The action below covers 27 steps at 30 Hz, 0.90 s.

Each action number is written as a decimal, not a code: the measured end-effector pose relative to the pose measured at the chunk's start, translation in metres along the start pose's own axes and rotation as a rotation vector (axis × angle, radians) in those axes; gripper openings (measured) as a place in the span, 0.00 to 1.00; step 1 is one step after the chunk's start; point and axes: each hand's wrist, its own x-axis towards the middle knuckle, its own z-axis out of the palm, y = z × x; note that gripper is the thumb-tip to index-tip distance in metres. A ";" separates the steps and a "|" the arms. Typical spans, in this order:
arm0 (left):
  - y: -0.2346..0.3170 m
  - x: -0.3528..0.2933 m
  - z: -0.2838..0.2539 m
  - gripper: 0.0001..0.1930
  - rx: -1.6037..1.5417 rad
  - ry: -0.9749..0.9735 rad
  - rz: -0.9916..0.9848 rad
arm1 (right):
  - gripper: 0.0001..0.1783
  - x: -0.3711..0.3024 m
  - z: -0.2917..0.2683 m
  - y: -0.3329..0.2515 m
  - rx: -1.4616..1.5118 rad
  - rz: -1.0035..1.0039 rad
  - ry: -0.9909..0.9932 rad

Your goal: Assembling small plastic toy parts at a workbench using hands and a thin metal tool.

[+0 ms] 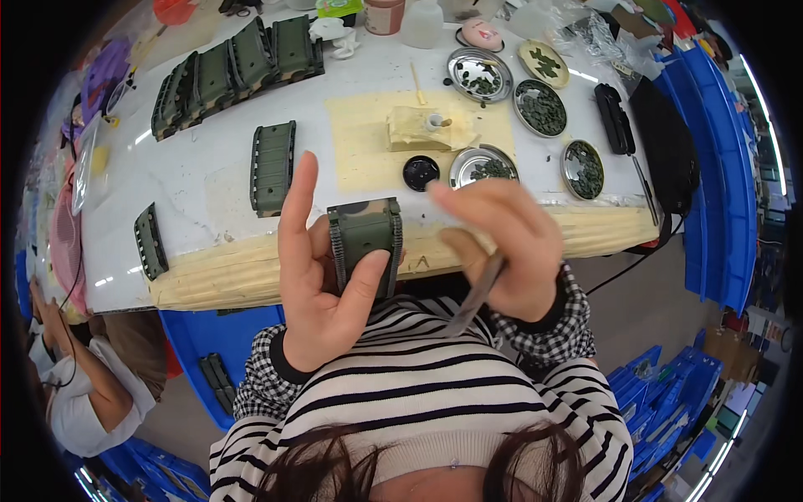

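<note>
My left hand (322, 276) grips a small dark green model tank hull (365, 238) with black tracks, thumb across its lower end and index finger pointing up. My right hand (502, 247) is right beside it, fingers closed on a thin metal tool (478, 294) like tweezers that slants down toward my striped top. Both hands hover over the near edge of the white table (192, 176).
More green hulls lie on the table: one (273, 166) ahead, one (150, 241) at left, a row (234, 71) at the back. Round metal dishes (542, 107) of small green parts, a black lid (421, 171) and a yellow cloth (427, 127) sit ahead. Blue bins (719, 167) at right. Another person (92, 376) sits lower left.
</note>
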 end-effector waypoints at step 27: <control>-0.013 -0.001 -0.002 0.10 -0.319 -0.126 -0.299 | 0.07 0.009 -0.087 0.020 0.029 0.714 -0.162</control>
